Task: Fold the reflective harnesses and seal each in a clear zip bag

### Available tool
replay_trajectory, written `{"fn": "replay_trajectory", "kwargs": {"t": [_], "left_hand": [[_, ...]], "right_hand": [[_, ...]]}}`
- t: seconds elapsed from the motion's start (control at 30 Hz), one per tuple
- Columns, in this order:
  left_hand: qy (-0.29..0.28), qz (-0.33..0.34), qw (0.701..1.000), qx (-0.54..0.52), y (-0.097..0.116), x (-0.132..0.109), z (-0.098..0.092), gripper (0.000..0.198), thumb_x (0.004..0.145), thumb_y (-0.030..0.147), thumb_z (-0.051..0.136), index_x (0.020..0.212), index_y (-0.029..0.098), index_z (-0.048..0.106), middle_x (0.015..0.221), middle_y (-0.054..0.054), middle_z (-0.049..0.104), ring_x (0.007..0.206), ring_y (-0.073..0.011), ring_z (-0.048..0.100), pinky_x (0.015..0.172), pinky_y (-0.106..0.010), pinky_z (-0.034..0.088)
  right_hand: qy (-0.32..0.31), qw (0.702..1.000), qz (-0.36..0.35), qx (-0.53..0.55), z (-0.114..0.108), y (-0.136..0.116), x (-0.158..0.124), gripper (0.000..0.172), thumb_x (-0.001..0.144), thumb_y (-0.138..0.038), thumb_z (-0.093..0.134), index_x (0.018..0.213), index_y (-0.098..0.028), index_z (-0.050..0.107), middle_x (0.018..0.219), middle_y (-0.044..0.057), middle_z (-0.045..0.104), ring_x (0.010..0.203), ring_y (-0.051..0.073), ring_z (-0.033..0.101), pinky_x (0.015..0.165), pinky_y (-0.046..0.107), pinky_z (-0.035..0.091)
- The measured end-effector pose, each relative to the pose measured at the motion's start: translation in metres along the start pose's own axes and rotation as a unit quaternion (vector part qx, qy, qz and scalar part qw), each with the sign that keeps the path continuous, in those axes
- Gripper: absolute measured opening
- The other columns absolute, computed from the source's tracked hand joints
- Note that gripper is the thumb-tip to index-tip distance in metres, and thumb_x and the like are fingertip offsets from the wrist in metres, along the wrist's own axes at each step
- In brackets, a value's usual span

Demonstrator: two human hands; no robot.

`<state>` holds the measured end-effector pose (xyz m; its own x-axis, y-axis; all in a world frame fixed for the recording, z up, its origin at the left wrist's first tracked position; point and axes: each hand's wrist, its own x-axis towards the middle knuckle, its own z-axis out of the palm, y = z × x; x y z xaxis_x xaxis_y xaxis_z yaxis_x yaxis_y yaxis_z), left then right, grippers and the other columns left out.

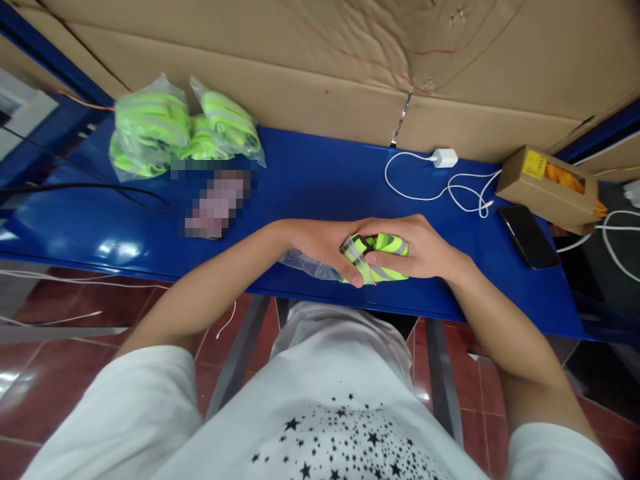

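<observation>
Near the front edge of the blue table, a folded neon-yellow reflective vest [393, 244] with grey stripes and a black part lies between my two hands. My left hand [334, 243] grips a clear plastic bag [311, 265], its thumb pressing the bag's edge over the left end of the vest. From the right, my right hand [423, 247] closes round the vest, thumb along its near side and fingers over the far side. The undersides of both hands are hidden.
Bagged neon-yellow vests [153, 123] are piled at the back left, near a blurred-out item [217, 203]. At right are a white charger [445, 158] with its cable, a black phone [529, 235] and a cardboard box [547, 187]. Cardboard [300, 80] lines the back.
</observation>
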<state>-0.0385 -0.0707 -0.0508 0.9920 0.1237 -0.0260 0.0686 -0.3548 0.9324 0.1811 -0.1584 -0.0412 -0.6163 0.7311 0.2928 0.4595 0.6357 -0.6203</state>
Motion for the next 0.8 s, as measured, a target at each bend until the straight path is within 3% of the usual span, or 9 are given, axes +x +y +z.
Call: {"fn": "replay_trajectory", "kwargs": {"t": [0.27, 0.47, 0.6, 0.7, 0.8], "left_hand": [[-0.038, -0.028, 0.998, -0.032, -0.004, -0.002, 0.004, 0.117, 0.064, 0.044, 0.094, 0.163, 0.026, 0.035, 0.148, -0.011, 0.063, 0.135, -0.0333, 0.062, 0.108, -0.043, 0.056], [0.022, -0.008, 1.000, 0.005, -0.009, 0.003, 0.004, 0.113, 0.071, 0.054, 0.089, 0.164, 0.025, 0.032, 0.167, -0.012, 0.042, 0.154, -0.0339, 0.041, 0.126, -0.046, 0.038], [0.049, -0.013, 0.998, 0.033, -0.003, 0.002, 0.006, 0.121, 0.072, 0.056, 0.088, 0.168, 0.025, 0.022, 0.175, -0.013, 0.024, 0.162, -0.0343, 0.026, 0.131, -0.048, 0.028], [0.056, -0.026, 0.998, 0.021, 0.000, 0.002, 0.008, 0.128, 0.070, 0.057, 0.089, 0.169, 0.022, 0.015, 0.174, -0.016, 0.026, 0.160, -0.0356, 0.030, 0.130, -0.050, 0.031], [0.067, -0.027, 0.997, 0.008, -0.002, 0.006, 0.012, 0.120, 0.070, 0.056, 0.088, 0.167, 0.023, 0.025, 0.174, -0.015, 0.027, 0.160, -0.0359, 0.030, 0.130, -0.051, 0.032]], "right_hand": [[-0.008, 0.997, 0.004, 0.078, -0.001, 0.006, 0.002, 0.028, 0.096, -0.040, 0.072, 0.118, -0.023, 0.075, 0.114, 0.001, 0.081, 0.092, 0.016, 0.078, 0.081, 0.025, 0.056], [-0.005, 1.000, 0.004, 0.013, -0.001, 0.003, 0.001, 0.030, 0.099, -0.042, 0.068, 0.123, -0.025, 0.069, 0.133, 0.004, 0.074, 0.117, 0.022, 0.072, 0.096, 0.031, 0.054], [0.007, 0.997, 0.023, -0.069, 0.004, 0.000, -0.002, 0.035, 0.099, -0.049, 0.065, 0.125, -0.026, 0.064, 0.124, 0.004, 0.075, 0.104, 0.023, 0.075, 0.080, 0.031, 0.053], [0.020, 0.994, 0.038, -0.099, 0.008, 0.000, -0.002, 0.038, 0.097, -0.050, 0.067, 0.125, -0.025, 0.060, 0.123, 0.005, 0.075, 0.098, 0.023, 0.075, 0.072, 0.030, 0.050], [0.039, 0.995, 0.017, -0.087, 0.013, 0.004, -0.001, 0.036, 0.098, -0.044, 0.062, 0.128, -0.025, 0.058, 0.125, 0.006, 0.073, 0.102, 0.022, 0.073, 0.074, 0.030, 0.051]]}}
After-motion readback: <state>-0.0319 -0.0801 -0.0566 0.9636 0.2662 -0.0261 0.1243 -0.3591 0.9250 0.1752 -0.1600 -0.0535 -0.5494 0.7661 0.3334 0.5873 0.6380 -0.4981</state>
